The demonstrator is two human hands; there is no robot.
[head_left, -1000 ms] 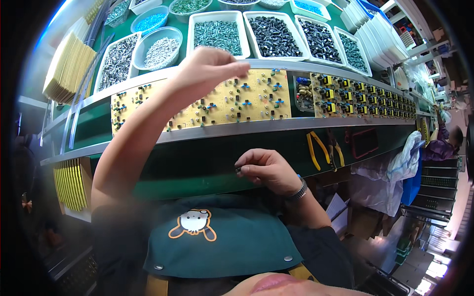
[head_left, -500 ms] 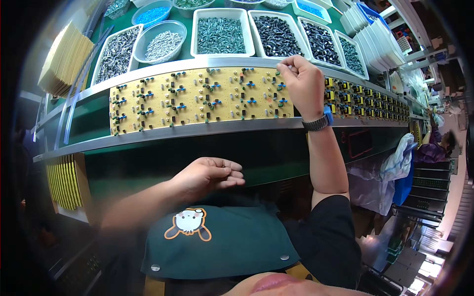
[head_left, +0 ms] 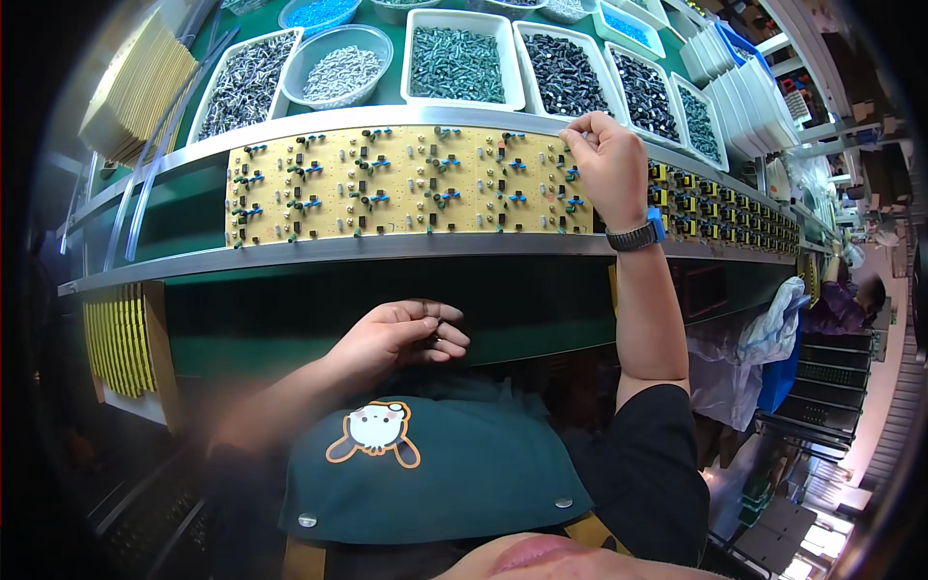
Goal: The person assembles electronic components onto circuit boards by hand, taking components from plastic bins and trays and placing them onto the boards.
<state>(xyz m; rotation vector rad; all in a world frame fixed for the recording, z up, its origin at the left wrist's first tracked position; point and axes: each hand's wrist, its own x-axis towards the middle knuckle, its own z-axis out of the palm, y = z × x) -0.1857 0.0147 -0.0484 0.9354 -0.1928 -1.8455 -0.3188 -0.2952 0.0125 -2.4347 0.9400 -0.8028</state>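
Note:
A long yellow circuit board (head_left: 387, 184) studded with small blue, black and green parts lies on the metal rail in front of me. My right hand (head_left: 609, 169), with a blue-and-black watch (head_left: 638, 235) on its wrist, reaches up to the board's upper right corner. Its fingertips are pinched on something small there. My left hand (head_left: 396, 338) rests low by the green bench front above my lap. It is loosely cupped around a few small dark parts.
Behind the board stand white trays of grey-green parts (head_left: 459, 63) and black parts (head_left: 570, 68), and a round bowl of silver parts (head_left: 338, 68). More boards (head_left: 735, 213) continue to the right. Yellow boards (head_left: 121, 338) are stacked at left. Another person (head_left: 851, 300) sits far right.
My left hand dropped from the board to my lap, while my right hand rose from my lap to the board's upper right corner. It has stayed there for the last half second.

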